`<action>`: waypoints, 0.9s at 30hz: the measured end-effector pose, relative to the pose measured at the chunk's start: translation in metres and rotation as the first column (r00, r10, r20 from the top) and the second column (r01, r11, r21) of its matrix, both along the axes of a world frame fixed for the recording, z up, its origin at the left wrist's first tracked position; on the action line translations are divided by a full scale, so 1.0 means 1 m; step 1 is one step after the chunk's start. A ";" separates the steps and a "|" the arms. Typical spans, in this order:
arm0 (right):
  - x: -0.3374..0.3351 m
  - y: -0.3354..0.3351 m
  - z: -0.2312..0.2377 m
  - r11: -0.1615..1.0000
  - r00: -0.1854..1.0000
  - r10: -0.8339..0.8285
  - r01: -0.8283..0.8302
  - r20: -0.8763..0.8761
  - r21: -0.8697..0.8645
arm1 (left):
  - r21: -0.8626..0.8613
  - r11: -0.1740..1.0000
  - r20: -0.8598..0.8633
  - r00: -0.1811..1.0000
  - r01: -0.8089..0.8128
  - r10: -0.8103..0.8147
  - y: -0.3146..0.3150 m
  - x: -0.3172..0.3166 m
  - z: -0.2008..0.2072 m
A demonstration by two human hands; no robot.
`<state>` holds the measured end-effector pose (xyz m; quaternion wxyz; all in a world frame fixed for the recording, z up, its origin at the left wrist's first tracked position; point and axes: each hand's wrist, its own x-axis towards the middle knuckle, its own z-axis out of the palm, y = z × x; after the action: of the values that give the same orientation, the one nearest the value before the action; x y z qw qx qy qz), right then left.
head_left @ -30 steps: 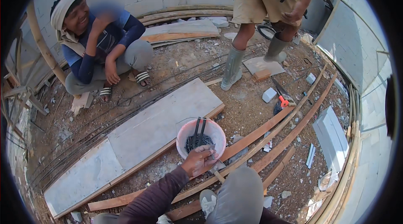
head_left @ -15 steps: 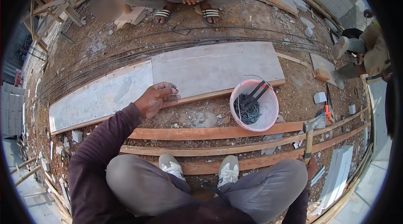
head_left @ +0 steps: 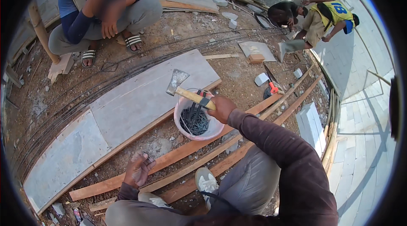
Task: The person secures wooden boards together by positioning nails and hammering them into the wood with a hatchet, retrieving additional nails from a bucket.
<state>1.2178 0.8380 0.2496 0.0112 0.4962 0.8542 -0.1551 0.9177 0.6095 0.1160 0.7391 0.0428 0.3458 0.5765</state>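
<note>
My right hand [head_left: 222,109] grips a hatchet [head_left: 189,94] by its wooden handle near the end. The grey blade points away to the left, over the long flat panel. Just below the handle stands a whitish-pink bucket [head_left: 214,131] with many nails [head_left: 196,121] and a black-handled tool [head_left: 194,113] inside. My left hand [head_left: 138,169] is low, above the wooden strips, its fingers curled round a few small nails whose dark ends show at the fingertips. The panel [head_left: 148,86], in two grey pieces with a wooden edge, lies beyond both hands.
Long wooden strips [head_left: 169,158] lie before my shoes. Thin steel bars [head_left: 140,54] run behind the panel. One person [head_left: 106,18] squats far left; two others work at the far right [head_left: 322,18]. Grey blocks [head_left: 311,126] and an orange-handled tool [head_left: 273,88] lie at right.
My right hand has lifted the hatchet from beside my knee to above the bucket. My left hand has drawn back from the panel toward my knees. The view has turned right.
</note>
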 end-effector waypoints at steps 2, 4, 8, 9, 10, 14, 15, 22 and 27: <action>0.033 0.036 -0.042 0.987 0.981 -0.156 0.159 0.112 -0.026 | -0.111 0.992 -0.058 0.997 -0.051 0.045 -0.012 -0.003 0.000; 0.062 0.058 -0.075 0.971 0.962 -0.234 0.239 0.143 -0.021 | -0.150 0.987 -0.064 0.997 -0.048 0.039 -0.029 -0.011 -0.016; 0.099 0.077 -0.121 0.860 0.864 -0.485 0.499 0.135 -0.106 | -0.178 0.984 -0.044 0.999 -0.007 -0.001 -0.041 -0.010 -0.022; 0.101 0.083 -0.130 0.869 0.875 -0.477 0.484 0.083 -0.103 | -0.181 0.983 -0.045 0.999 0.008 -0.016 -0.048 -0.014 -0.021; 0.100 0.085 -0.138 0.864 0.871 -0.484 0.491 0.085 -0.106 | -0.189 0.982 -0.037 0.999 -0.025 0.019 -0.054 -0.015 -0.020; 0.092 0.091 -0.156 0.796 0.816 -0.578 0.565 0.005 -0.219 | -0.116 0.988 0.167 0.978 -0.105 0.124 -0.087 -0.019 -0.035; 0.099 0.094 -0.156 0.801 0.828 -0.561 0.548 0.018 -0.241 | -0.166 0.980 0.160 0.978 -0.106 0.133 -0.078 -0.010 -0.021; 0.153 0.109 -0.130 0.670 0.692 -0.714 0.720 0.111 -0.179 | -0.196 0.980 0.025 0.998 -0.046 0.052 -0.064 0.005 0.007; 0.192 0.106 -0.133 0.445 0.448 -0.886 0.894 0.118 -0.051 | -0.116 0.993 0.005 1.000 -0.013 0.014 -0.050 0.004 -0.038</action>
<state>1.4098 0.9440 0.1162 -0.0140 0.8743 0.4565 -0.1645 0.9217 0.5598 0.0781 0.7375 -0.0043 0.3770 0.5604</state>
